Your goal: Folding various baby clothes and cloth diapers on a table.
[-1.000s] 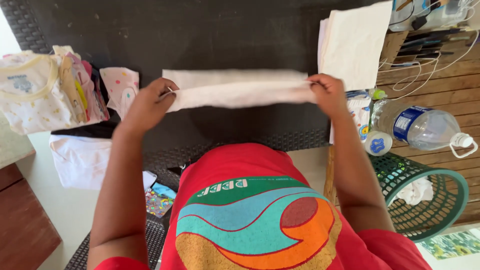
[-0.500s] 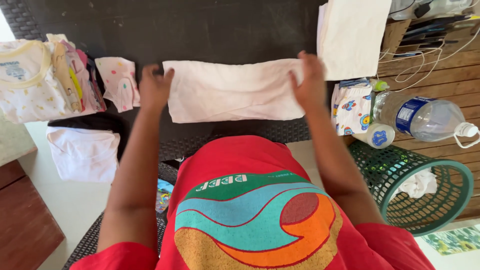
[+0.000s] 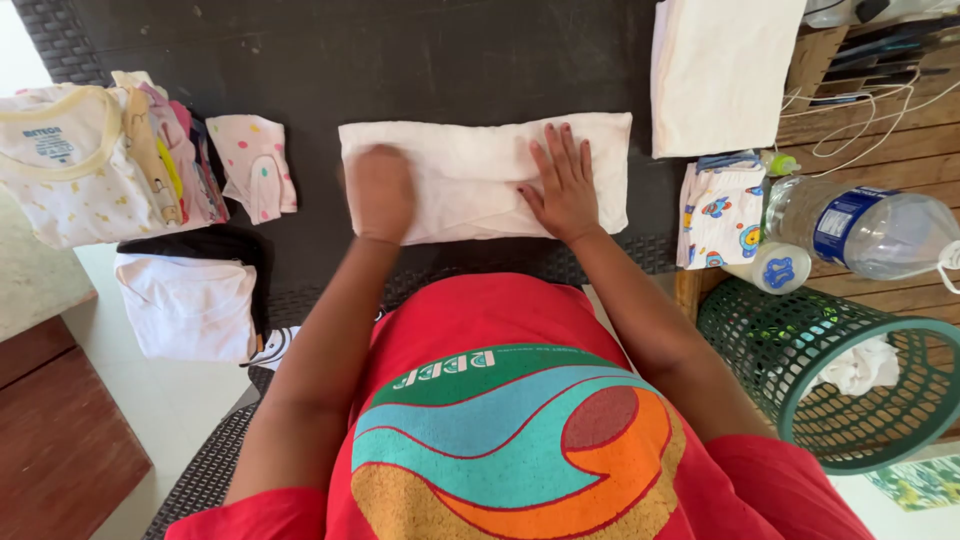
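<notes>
Head view: I see the white cloth [image 3: 470,175] lying folded into a long band on the dark bench [image 3: 420,60]. My left hand [image 3: 380,192] presses on it, blurred, so whether open I cannot tell; my right hand [image 3: 563,185] lies flat, fingers spread. Lengthwise fold looks done; crosswise folds seem left.

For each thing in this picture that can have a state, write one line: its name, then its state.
White cloth: folded into a long strip, lying flat on the dark table.
Left hand: pressed on the cloth, blurred.
Right hand: flat on the cloth, fingers spread.
Stack of baby clothes: folded, piled.
Water bottle: lying on its side.
Green basket: upright, white cloth inside.
</notes>
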